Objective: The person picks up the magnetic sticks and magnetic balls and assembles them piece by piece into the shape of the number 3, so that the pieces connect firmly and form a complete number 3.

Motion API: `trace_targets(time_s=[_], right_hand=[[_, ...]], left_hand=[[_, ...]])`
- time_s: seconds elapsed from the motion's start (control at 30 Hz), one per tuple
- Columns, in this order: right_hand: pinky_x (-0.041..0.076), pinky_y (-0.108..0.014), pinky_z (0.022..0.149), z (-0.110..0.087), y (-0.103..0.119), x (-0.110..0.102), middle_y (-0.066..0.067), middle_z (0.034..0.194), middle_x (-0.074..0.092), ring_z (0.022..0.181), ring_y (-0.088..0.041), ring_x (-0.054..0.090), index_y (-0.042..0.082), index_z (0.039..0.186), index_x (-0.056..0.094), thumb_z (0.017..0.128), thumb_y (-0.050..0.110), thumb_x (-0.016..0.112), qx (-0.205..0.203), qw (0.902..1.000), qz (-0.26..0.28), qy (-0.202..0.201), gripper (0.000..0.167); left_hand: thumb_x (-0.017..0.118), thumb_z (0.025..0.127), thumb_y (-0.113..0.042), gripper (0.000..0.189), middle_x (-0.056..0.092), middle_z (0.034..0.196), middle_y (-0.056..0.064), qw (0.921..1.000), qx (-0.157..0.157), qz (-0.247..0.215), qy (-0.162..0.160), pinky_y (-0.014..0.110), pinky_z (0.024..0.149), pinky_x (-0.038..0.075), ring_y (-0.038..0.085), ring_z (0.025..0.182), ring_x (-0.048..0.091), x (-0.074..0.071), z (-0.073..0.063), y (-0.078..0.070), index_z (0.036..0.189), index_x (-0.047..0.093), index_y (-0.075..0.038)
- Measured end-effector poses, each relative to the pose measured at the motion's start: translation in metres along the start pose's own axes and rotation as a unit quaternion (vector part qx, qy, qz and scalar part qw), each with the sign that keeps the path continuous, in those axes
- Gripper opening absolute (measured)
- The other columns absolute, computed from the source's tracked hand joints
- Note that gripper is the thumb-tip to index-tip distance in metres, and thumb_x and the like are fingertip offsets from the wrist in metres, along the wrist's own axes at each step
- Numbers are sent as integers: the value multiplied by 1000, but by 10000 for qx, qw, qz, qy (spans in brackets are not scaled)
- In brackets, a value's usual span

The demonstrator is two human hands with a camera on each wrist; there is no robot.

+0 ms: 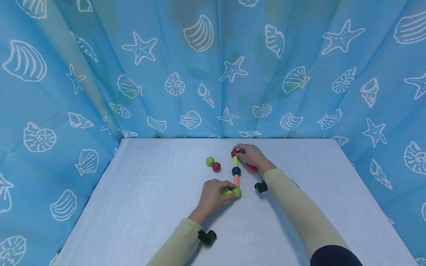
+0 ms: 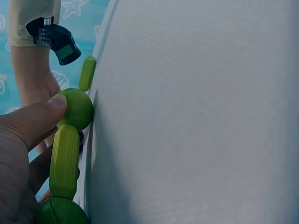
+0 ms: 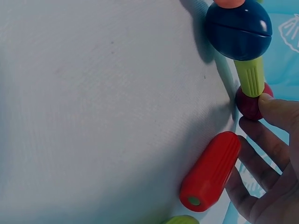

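Observation:
My left hand (image 1: 212, 194) grips a green ball (image 1: 237, 192) at the near end of a chain of balls and rods. A yellow-green rod (image 2: 64, 161) runs from this ball back under the palm to a second green ball (image 2: 63, 212). From the near ball, an orange rod (image 1: 236, 180) leads to a dark blue ball (image 1: 236, 170), then a yellow-green rod (image 1: 235, 161) to a red ball (image 1: 234, 153). My right hand (image 1: 252, 155) pinches that red ball between thumb and fingers. Beneath its other fingers lies a red rod (image 3: 211, 170).
A loose green ball (image 1: 210, 161) and a red ball (image 1: 216, 166) sit side by side, left of the chain. Another green rod (image 1: 261, 173) lies by the right forearm, partly hidden. Behind the white table (image 1: 139, 207) hangs a blue shell-print curtain (image 1: 219, 92).

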State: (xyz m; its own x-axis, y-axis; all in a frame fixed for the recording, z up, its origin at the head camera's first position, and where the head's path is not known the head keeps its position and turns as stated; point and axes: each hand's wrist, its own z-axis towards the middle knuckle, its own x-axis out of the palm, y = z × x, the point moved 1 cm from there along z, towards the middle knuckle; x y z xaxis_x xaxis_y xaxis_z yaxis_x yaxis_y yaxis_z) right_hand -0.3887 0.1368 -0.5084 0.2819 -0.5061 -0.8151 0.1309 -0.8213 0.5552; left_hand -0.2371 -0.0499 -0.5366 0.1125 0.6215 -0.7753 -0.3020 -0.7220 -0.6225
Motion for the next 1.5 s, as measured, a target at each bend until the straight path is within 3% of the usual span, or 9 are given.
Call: trace_targets(time_s=[0.63, 1.03, 1.5], right_hand=[[43, -52, 109, -3, -1, 3, -12, 136, 62, 130, -33, 52, 22, 141, 60, 102, 23, 64, 112, 9997, 123, -167, 39], [42, -52, 110, -7, -5, 2, -13, 135, 63, 132, -34, 53, 23, 146, 56, 102, 23, 64, -34, 9996, 143, -241, 45], [48, -49, 105, -22, -15, -6, -13, 131, 64, 126, -33, 57, 20, 146, 54, 101, 24, 65, -34, 9998, 75, -165, 47]], left_hand=[[81, 88, -37, 28, 73, 106, -18, 9999, -119, 35, 74, 50, 107, 38, 12, 104, 59, 1, 1, -1, 115, 77, -31], [81, 88, -38, 29, 73, 105, -18, 9999, -121, 67, 57, 48, 105, 39, 11, 102, 58, 1, 1, -1, 115, 77, -31], [81, 88, -37, 29, 73, 103, -18, 9999, -107, 69, 34, 49, 106, 39, 12, 103, 58, 1, 0, -2, 115, 77, -31]])
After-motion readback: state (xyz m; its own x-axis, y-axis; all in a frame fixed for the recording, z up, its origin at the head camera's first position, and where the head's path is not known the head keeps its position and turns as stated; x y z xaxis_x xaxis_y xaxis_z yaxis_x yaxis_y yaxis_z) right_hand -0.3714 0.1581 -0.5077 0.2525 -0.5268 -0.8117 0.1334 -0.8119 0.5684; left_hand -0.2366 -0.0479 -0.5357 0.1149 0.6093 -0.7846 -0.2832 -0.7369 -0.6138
